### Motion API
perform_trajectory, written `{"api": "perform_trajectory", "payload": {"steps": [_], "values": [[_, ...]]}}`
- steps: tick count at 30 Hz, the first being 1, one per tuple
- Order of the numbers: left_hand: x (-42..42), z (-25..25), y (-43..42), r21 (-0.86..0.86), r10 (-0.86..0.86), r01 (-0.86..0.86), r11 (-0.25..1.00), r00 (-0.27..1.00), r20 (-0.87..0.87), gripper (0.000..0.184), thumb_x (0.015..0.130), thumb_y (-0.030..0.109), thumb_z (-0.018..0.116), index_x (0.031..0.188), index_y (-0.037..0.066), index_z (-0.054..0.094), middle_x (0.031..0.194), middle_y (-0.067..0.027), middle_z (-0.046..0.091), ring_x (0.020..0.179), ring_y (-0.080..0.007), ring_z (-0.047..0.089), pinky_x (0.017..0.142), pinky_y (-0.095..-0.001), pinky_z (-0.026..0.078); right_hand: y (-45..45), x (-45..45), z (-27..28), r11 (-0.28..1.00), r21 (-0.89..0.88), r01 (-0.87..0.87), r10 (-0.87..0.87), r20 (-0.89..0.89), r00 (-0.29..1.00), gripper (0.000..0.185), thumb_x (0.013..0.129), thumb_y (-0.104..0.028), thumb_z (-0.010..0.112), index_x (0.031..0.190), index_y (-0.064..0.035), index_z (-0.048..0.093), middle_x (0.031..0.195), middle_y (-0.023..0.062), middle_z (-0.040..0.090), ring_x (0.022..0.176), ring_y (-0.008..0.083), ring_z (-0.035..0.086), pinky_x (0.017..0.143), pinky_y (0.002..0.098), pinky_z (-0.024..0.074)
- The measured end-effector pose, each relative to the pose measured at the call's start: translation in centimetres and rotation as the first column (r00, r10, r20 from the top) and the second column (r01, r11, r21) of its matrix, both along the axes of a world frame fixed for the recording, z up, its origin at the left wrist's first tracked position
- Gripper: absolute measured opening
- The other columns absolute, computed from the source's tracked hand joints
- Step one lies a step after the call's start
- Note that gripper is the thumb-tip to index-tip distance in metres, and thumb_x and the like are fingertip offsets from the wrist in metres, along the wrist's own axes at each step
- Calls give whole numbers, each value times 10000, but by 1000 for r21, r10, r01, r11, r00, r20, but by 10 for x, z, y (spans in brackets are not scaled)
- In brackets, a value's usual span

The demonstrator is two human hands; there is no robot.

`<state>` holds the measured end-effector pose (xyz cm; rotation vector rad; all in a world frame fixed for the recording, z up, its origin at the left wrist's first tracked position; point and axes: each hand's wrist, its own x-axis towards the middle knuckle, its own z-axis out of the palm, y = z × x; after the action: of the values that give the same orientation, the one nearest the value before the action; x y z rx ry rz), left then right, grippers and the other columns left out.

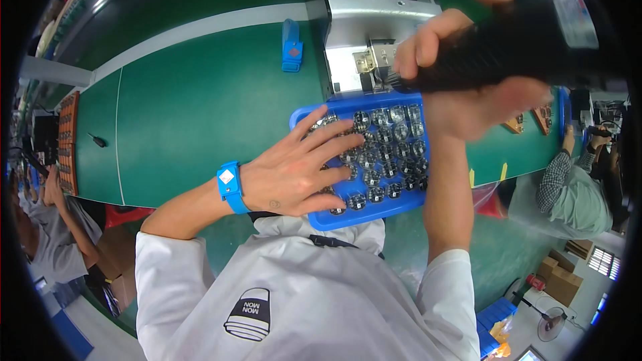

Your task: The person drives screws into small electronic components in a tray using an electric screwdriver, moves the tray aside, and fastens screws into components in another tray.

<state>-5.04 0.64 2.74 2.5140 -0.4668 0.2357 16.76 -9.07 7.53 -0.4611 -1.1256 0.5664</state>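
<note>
A blue tray (297, 115) holds several rows of small round black-and-silver parts (376, 194). My left hand (287, 177), with a blue wrist strap (231, 187) on its wrist, rests over the tray's left side, fingers spread across the parts. Up at the right, near the camera, my right hand (461, 80) is wrapped round a thick black tool (515, 40) with a pale label. The tool's narrow end points left, in front of a metal machine (381, 20) behind the tray. Its tip is hard to make out.
Another blue strap (291, 50) lies on the green table (187, 107) left of the machine. A small black object (97, 140) and orange racks (68, 140) are farther left. Co-workers sit at both sides; one is at the right (575, 194). Orange pieces (543, 119) lie at the right.
</note>
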Motion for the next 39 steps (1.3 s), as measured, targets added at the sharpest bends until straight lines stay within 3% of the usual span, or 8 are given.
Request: {"api": "perform_trajectory", "payload": {"steps": [7, 9, 11, 15, 17, 36, 37, 39], "values": [[-2, -2, 6, -9, 52, -53, 999, 998, -35, 359, 846, 419, 720, 1010, 101, 748, 1431, -205, 480, 1398, -439, 369, 1156, -658, 209, -18, -22, -2, 973, -228, -26, 30, 14, 999, 1137, 742, -910, 429, 1454, -36, 284, 811, 131, 586, 569, 240, 568, 570, 362, 500], [-2, -5, 8, -18, 43, -44, 999, 999, -24, 367, 854, 422, 710, 1022, 99, 751, 1450, -204, 463, 1410, -438, 349, 1159, -658, 199, -43, -47, -1, 975, -209, 78, -80, -3, 997, 1074, 766, -889, 447, 1490, -120, 251, 789, 129, 566, 582, 249, 576, 571, 397, 527], [-4, -8, 7, -23, 51, -52, 998, 997, -49, 383, 857, 432, 702, 1033, 96, 755, 1464, -206, 447, 1418, -434, 334, 1161, -657, 194, -63, -62, -9, 967, -253, 35, -45, -33, 998, 1022, 788, -874, 449, 1491, -156, 261, 780, 134, 555, 626, 254, 595, 577, 408, 538], [-4, -10, 8, -18, 40, -41, 999, 998, -46, 406, 850, 443, 707, 1046, 91, 754, 1485, -194, 426, 1428, -425, 319, 1166, -652, 189, -75, -74, -26, 954, -298, 40, -52, -31, 998, 965, 821, -802, 531, 1483, -150, 267, 804, 153, 583, 603, 291, 593, 564, 433, 528], [-4, -10, 8, -18, 39, -40, 999, 998, -52, 412, 847, 444, 709, 1053, 90, 753, 1492, -189, 419, 1430, -422, 315, 1168, -651, 186, -73, -71, -28, 956, -293, 0, -2, -8, 1000, 942, 822, -794, 544, 1452, -140, 295, 806, 162, 593, 588, 311, 586, 568, 449, 524], [-5, -12, 6, -25, 48, -49, 999, 998, -48, 370, 838, 387, 709, 1021, 69, 757, 1523, -179, 387, 1455, -414, 282, 1178, -647, 183, -66, -95, -35, 883, -467, -37, 52, 20, 998, 238, 846, -223, 492, 829, 6, 555, 711, 231, 621, 667, 369, 599, 640, 431, 497], [-6, -12, 7, -23, 45, -46, 999, 998, -42, 350, 831, 366, 713, 1006, 66, 758, 1525, -179, 385, 1457, -413, 281, 1180, -647, 182, -64, -94, -34, 882, -469, -39, 56, 22, 998, 238, 846, -223, 492, 829, 6, 555, 711, 231, 621, 667, 369, 599, 640, 431, 497], [-7, -13, 7, -23, 53, -54, 998, 998, -36, 344, 826, 359, 714, 997, 65, 760, 1527, -180, 382, 1459, -412, 277, 1180, -647, 183, -57, -88, -30, 916, -400, -40, 131, 204, 970, 234, 903, -237, 491, 965, -22, 560, 674, 225, 601, 651, 349, 605, 626, 432, 504]]}}
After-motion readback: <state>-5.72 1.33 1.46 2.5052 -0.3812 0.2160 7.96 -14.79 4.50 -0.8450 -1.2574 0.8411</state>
